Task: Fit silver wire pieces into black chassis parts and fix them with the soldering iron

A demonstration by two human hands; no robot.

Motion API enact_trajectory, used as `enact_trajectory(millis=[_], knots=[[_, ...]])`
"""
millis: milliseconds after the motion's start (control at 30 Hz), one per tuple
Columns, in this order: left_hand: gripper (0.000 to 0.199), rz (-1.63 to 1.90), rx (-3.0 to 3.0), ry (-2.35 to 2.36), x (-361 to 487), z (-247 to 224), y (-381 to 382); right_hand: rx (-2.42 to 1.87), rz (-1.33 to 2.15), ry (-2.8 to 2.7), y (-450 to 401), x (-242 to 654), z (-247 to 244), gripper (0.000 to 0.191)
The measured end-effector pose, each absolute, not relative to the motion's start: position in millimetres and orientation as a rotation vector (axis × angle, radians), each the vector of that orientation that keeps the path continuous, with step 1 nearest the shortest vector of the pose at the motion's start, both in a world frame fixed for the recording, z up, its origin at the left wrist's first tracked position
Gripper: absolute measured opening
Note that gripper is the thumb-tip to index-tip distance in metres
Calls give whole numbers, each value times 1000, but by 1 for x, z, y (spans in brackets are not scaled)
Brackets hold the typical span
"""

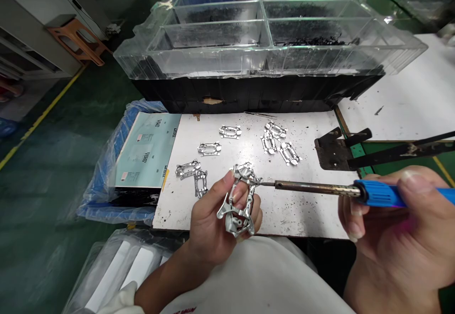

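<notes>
My left hand [213, 228] is closed around a silver, open-framed metal part [231, 212], held up above the front edge of the white worktop [316, 205]. In my right hand [401, 228] is a soldering iron [316, 188] with a blue handle, gripped between thumb and fingers. Its tip points left and meets the upper right corner of the part, or lies just in front of it. Several similar silver frames lie flat on the worktop, among them one frame [230, 131] near the back and another frame [290, 153] to the right.
A clear compartmented tray [263, 56] with dark scraps rests on a black tray [249, 94] at the back. Left stands a blue, plastic-lined crate [103, 172] with printed sheets [142, 150]. A black metal bracket [334, 150] juts in from the right. Thin tweezers-like tools [261, 114] lie behind.
</notes>
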State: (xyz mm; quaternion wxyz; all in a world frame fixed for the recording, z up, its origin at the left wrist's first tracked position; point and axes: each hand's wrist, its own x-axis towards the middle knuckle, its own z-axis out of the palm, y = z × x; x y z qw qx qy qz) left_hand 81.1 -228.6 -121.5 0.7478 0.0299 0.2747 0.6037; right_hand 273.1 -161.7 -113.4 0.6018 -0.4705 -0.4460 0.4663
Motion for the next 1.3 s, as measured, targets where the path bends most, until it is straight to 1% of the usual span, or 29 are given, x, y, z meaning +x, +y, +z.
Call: enact_trajectory(millis=[200, 500, 733, 867, 1033, 1167, 1300], knots=[[42, 1318, 49, 581, 80, -123, -227, -1050, 1091, -1025, -161, 273, -115, 24], [40, 1310, 54, 569, 80, -123, -228, -1082, 1081, -1011, -163, 274, -113, 27], [43, 1305, 68, 597, 81, -122, -229, -1074, 1086, -1024, -162, 273, -112, 29], [42, 1316, 44, 609, 80, -122, -227, -1075, 1067, -1028, -164, 275, -113, 26], [40, 1379, 52, 660, 77, -125, -222, -1044, 1028, -1023, -169, 281, -114, 16], [42, 1424, 90, 717, 75, -126, -221, -1050, 1091, -1034, -177, 278, -112, 15], [44, 1436, 108, 770, 74, -126, -221, -1115, 1078, -1001, -184, 269, -111, 16]])
